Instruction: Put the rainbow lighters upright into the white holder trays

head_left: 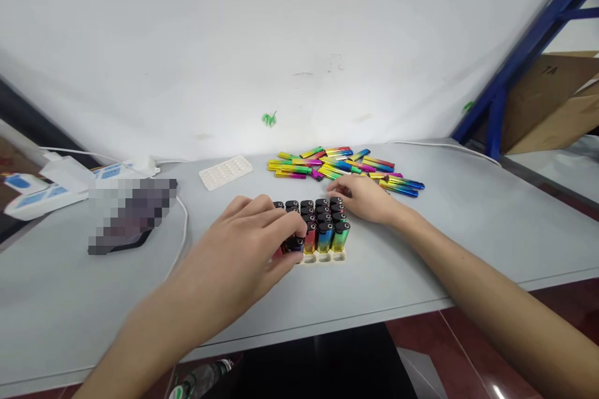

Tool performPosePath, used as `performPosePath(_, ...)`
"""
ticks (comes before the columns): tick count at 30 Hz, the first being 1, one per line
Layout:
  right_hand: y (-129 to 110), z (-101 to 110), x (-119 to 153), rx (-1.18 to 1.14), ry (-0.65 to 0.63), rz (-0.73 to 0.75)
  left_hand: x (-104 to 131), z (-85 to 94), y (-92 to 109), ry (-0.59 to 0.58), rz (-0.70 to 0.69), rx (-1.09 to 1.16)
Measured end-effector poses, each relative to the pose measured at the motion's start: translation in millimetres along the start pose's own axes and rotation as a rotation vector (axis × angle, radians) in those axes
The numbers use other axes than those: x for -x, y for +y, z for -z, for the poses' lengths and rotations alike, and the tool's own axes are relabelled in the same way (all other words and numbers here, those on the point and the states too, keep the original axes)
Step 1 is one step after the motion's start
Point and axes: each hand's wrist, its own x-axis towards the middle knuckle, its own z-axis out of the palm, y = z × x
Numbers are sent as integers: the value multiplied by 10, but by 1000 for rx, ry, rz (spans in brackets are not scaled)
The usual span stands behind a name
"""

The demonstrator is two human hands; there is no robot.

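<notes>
My left hand (255, 234) is closed around the black top of a lighter (295, 243) in the front row of a cream tray (324, 258). Upright lighters with black caps and shiny rainbow bodies fill several rows of this tray, among them a blue one (324, 238) and a green-yellow one (340, 237). My hand hides the tray's left part. Behind the tray's back right corner, my right hand (360, 196) has its fingers loosely bent and a little apart, with nothing visible between them. Its fingertips are near a loose pile of rainbow lighters (337, 164).
A second cream tray (225, 173) lies at the back left. Further left are a pixelated dark object (133, 215), a white power strip (126, 169) and a white cable (184, 224). A white wall (224, 62) borders the table behind. Cardboard boxes (547, 103) stand beyond a blue frame (496, 112).
</notes>
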Motion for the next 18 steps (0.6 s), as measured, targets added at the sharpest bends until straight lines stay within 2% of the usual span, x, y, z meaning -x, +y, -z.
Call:
performPosePath(6,-17,15,6,0,-12,10,1,17,46,-13,-13,-19)
performPosePath(18,-10,24,7,-14,-32,33,-8,41,-19,-27,-8,-79)
